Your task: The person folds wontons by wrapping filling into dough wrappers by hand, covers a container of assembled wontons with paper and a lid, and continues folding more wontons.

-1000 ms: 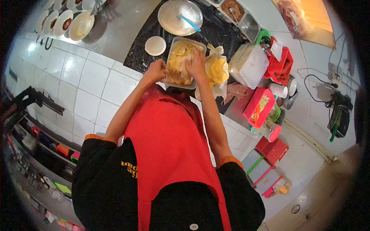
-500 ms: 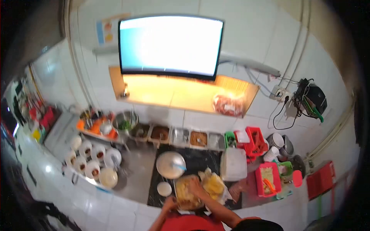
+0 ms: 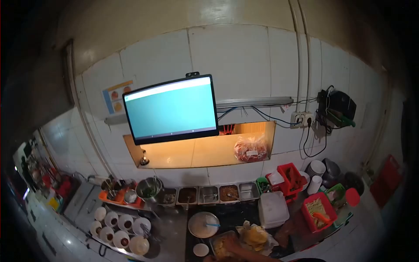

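A shallow rectangular container (image 3: pixel 213 245) with pale yellow food in it stands at the bottom of the head view. My right hand (image 3: pixel 232 246) reaches into this container and touches the food; its fingers are too dark and blurred to make out. Only a sliver of my left hand (image 3: pixel 211 259) shows at the lower edge of the view, by the container's near corner, with its fingers hidden. Right of the container, a yellow mass (image 3: pixel 254 236) lies on crumpled wrapping. A round bowl of whitish contents (image 3: pixel 201 222) with a blue-handled utensil sits behind, and a small white bowl (image 3: pixel 200 249) is to the left.
Metal pans (image 3: pixel 208 194) line the wall. White bowls (image 3: pixel 109 236) with dark contents stand left, near a steel pot (image 3: pixel 148 187). Stacked lidded boxes (image 3: pixel 273 208) and a red basket of noodles (image 3: pixel 317 214) are right. A screen (image 3: pixel 172 109) hangs above the hatch.
The head view has tilted upward, so the counter and hands sit lower and the left hand is mostly out of frame. The right hand stays in the container. The picture has darkened.
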{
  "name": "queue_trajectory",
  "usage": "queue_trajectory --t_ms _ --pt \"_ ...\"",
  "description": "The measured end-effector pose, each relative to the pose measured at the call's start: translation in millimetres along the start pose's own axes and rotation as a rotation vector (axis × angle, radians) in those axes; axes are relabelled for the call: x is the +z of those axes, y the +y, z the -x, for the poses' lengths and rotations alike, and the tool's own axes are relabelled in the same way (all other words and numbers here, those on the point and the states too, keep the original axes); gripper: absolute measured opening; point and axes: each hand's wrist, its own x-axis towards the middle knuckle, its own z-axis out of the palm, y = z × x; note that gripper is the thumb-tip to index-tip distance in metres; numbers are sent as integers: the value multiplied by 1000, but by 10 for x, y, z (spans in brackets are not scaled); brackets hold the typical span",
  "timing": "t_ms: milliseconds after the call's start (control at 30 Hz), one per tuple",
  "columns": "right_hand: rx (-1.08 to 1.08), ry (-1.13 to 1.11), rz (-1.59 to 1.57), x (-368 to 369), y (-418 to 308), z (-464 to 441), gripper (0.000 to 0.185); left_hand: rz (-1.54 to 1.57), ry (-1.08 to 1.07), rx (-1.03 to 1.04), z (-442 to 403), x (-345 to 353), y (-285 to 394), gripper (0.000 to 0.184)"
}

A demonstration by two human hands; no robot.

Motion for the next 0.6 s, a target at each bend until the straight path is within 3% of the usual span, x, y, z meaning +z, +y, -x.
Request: queue_trajectory --t_ms 100,233,300,367,433,500,567,600 --pt "-148 -183 112 -567 25 -116 28 -9 -4 12 3 76 -11 44" --pt "-83 -56 -24 -426 13 -151 26 -38 -6 26 80 52 -135 44" --pt "-103 -158 -75 -101 96 -173 28 -67 -8 46 89 87 -225 44" --pt "-132 -354 -62 -568 105 -251 42 -91 50 60 164 124 -248 45" --pt "-221 -183 -191 349 234 -122 46 50 43 -5 141 141 -248 48" --pt "201 -420 -419 -592 45 -238 52 -29 157 -11 187 197 -227 47" --pt "240 -470 -472 -401 75 -303 61 113 76 -81 299 120 -51 45" --pt "227 -389 -431 -309 66 -282 66 22 180 -24 269 195 -128 49"
